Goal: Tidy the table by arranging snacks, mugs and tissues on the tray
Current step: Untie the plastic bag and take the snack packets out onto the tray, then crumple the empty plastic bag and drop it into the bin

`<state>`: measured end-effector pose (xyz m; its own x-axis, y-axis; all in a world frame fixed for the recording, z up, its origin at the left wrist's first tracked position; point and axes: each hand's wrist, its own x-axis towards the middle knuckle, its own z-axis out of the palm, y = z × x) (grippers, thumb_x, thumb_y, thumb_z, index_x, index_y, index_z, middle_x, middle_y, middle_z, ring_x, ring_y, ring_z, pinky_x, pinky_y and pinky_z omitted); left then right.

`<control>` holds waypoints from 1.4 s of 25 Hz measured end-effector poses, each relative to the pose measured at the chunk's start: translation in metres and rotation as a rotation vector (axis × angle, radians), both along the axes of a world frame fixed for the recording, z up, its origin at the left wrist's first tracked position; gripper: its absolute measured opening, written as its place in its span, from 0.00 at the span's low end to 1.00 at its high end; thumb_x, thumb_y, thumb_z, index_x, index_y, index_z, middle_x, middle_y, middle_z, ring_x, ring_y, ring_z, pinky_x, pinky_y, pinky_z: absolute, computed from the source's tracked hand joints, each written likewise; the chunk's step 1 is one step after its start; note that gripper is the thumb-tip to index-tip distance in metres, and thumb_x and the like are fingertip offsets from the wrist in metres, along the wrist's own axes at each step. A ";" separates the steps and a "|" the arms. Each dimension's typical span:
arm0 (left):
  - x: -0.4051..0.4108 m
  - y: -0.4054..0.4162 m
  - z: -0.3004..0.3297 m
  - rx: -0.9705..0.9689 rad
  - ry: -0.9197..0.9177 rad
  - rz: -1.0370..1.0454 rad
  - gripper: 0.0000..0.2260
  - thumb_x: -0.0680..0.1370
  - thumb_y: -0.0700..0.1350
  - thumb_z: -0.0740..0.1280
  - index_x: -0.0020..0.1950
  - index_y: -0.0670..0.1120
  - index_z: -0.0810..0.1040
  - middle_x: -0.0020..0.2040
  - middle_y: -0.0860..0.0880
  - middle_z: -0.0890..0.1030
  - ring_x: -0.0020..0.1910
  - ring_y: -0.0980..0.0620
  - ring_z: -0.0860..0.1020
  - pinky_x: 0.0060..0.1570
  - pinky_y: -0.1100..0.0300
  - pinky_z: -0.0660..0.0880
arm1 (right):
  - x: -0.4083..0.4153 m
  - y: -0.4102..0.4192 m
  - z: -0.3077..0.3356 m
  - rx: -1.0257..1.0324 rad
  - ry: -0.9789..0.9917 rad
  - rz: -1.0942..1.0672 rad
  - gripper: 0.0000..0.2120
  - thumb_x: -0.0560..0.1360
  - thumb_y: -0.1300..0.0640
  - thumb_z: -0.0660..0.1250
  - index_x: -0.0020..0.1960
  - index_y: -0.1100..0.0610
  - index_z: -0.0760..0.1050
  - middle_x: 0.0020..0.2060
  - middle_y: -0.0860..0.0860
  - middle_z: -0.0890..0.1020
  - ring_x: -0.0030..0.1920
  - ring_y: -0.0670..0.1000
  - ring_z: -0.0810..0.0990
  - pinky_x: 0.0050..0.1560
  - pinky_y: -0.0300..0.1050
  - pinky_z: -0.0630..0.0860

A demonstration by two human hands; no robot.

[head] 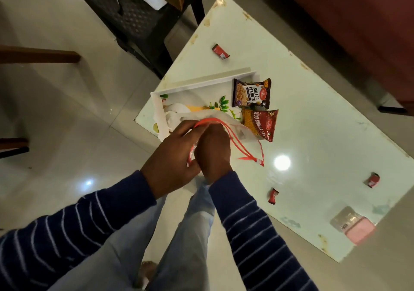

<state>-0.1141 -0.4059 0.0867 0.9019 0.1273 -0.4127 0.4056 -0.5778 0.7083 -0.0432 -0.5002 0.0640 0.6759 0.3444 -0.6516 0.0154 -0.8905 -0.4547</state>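
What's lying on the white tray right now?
On the tray: a salted peanuts packet and an aloo bhujia packet at its right end, both overhanging. The clear bag held by both hands covers the near part, hiding anything beneath.

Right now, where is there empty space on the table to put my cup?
The widest bare patch of table lies between the aloo bhujia packet and the small red wrapper near the right edge. The strip beyond the tray, up to the far red wrapper, is also bare. Around both hands and the tray it is crowded.
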 end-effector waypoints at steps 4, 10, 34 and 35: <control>0.004 0.017 0.000 0.052 -0.022 0.028 0.38 0.67 0.37 0.75 0.75 0.47 0.65 0.66 0.48 0.71 0.41 0.60 0.75 0.38 0.82 0.68 | 0.006 -0.016 0.063 -0.027 -0.092 0.269 0.19 0.81 0.60 0.63 0.72 0.58 0.70 0.69 0.56 0.73 0.65 0.53 0.76 0.66 0.43 0.72; 0.001 0.050 -0.012 0.110 -0.028 0.104 0.33 0.68 0.37 0.72 0.73 0.44 0.69 0.59 0.51 0.73 0.42 0.70 0.73 0.37 0.81 0.68 | 0.050 -0.080 0.136 0.292 -0.785 -0.176 0.09 0.80 0.60 0.62 0.56 0.57 0.80 0.46 0.49 0.79 0.47 0.42 0.75 0.53 0.25 0.67; 0.021 0.061 0.013 0.274 -0.178 -0.547 0.13 0.73 0.44 0.76 0.57 0.44 0.81 0.53 0.45 0.83 0.46 0.49 0.83 0.44 0.55 0.83 | 0.126 -0.072 -0.035 0.277 -0.232 -0.271 0.14 0.76 0.45 0.69 0.56 0.52 0.80 0.52 0.49 0.83 0.51 0.54 0.83 0.51 0.46 0.81; 0.030 0.061 0.027 0.305 -0.172 -0.539 0.11 0.76 0.45 0.73 0.58 0.45 0.81 0.54 0.46 0.83 0.48 0.49 0.83 0.44 0.54 0.82 | 0.117 -0.073 0.000 0.319 -0.135 -0.310 0.17 0.73 0.41 0.70 0.57 0.51 0.81 0.51 0.47 0.85 0.50 0.51 0.85 0.48 0.41 0.81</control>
